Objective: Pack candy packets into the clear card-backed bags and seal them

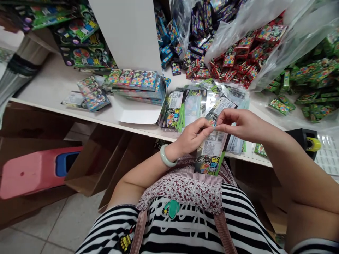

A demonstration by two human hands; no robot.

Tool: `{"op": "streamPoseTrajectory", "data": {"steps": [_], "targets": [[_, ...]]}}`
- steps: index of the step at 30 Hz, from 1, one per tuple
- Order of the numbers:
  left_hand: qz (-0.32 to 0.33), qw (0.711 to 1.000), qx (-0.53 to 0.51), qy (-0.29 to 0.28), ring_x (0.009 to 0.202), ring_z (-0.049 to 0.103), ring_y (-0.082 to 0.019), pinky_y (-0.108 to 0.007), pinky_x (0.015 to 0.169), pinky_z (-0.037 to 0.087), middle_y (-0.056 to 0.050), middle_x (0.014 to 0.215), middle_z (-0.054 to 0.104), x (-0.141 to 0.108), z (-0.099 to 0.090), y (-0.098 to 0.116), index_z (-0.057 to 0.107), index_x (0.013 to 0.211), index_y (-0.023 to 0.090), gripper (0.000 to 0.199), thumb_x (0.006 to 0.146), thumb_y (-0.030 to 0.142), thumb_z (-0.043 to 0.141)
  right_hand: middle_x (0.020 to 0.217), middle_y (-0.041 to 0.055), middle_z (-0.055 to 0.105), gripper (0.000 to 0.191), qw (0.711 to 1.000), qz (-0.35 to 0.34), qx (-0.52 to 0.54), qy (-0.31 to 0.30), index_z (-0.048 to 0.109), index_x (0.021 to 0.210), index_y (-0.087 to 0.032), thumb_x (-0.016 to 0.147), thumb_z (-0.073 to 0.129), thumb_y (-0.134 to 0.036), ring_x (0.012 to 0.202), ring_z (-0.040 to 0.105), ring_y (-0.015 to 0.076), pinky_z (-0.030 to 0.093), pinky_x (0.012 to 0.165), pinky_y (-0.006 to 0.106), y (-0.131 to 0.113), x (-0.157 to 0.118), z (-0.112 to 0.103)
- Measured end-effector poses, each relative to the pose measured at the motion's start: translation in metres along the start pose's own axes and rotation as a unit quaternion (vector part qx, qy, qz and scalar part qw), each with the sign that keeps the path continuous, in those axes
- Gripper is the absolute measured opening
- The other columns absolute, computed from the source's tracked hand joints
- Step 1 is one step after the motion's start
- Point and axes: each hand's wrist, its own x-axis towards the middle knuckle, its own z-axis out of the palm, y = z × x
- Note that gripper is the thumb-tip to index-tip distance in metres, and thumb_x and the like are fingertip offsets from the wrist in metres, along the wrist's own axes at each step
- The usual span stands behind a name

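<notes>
My left hand [194, 137], with a pale green bangle [167, 156] at the wrist, is closed in a pinch. Fingertip to fingertip with it, my right hand [237, 122] also pinches. Whatever lies between the fingertips is too small to make out. Right under both hands is a flat black-and-green printed packet [210, 164] with a white label and barcode. It juts over the table edge toward my lap. More flat packets [172, 112] with clear windows are spread on the table behind and left of the hands.
A white open carton [137, 114] holds stacked small printed boxes [135, 79]. Plastic bags of red boxes [243, 53] and green boxes [317, 81] lie behind. A tape dispenser [302, 139] stands right. Below are cardboard boxes [90, 169] and a pink stool [34, 171].
</notes>
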Motion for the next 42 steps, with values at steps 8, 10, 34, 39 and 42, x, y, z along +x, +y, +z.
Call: {"op": "streamPoseTrajectory", "data": {"steps": [8,10,34,39,42], "targets": [[0.008,0.999,0.019,0.043,0.077,0.059,-0.012,-0.027,0.071,0.049,0.0,0.084,0.061,-0.002,0.004,-0.007,0.055,0.09,0.021,0.016,0.09,0.031,0.067,0.066,-0.0021,0.061,0.026,1.0,0.008,0.004,0.004,0.062,0.074,-0.022,0.081,0.072,-0.045,0.059,0.051,0.011,0.04,0.052,0.025,0.01,0.006,0.003],[0.017,0.998,0.022,0.057,0.078,0.06,-0.012,-0.025,0.071,0.051,0.0,0.085,0.061,-0.003,0.004,-0.006,0.055,0.093,0.021,0.019,0.088,0.032,0.069,0.07,-0.0013,0.064,0.022,0.999,0.025,0.032,0.002,0.061,0.074,-0.022,0.082,0.071,-0.04,0.063,0.053,0.0119,0.043,0.055,0.025,0.016,0.008,0.01],[-0.243,0.912,-0.142,0.299,0.091,0.068,-0.016,-0.025,0.068,0.056,-0.002,0.109,0.071,0.004,-0.055,-0.078,0.055,0.11,0.024,0.054,0.069,0.039,0.087,0.128,0.0212,0.063,0.04,0.797,0.429,-0.28,0.321,0.072,0.103,-0.014,0.069,0.083,-0.032,0.124,0.053,0.0364,0.042,0.1,0.042,0.204,-0.051,-0.161],[-0.255,0.933,-0.023,0.254,0.096,0.067,-0.02,-0.03,0.078,0.056,-0.007,0.106,0.067,-0.013,-0.059,-0.085,0.051,0.119,0.021,0.072,0.064,0.052,0.085,0.093,0.0082,0.072,0.031,0.821,0.382,-0.206,0.371,0.067,0.093,-0.016,0.071,0.078,-0.034,0.086,0.064,0.0218,0.048,0.078,0.032,0.203,-0.056,-0.163],[-0.235,0.949,0.071,0.2,0.1,0.065,-0.026,-0.039,0.081,0.056,-0.009,0.11,0.064,-0.019,-0.069,-0.089,0.051,0.121,0.021,0.068,0.069,0.055,0.08,0.086,0.0045,0.071,0.026,0.849,0.33,-0.153,0.385,0.065,0.094,-0.017,0.08,0.067,-0.038,0.073,0.061,0.0154,0.049,0.071,0.029,0.188,-0.061,-0.154]]}}
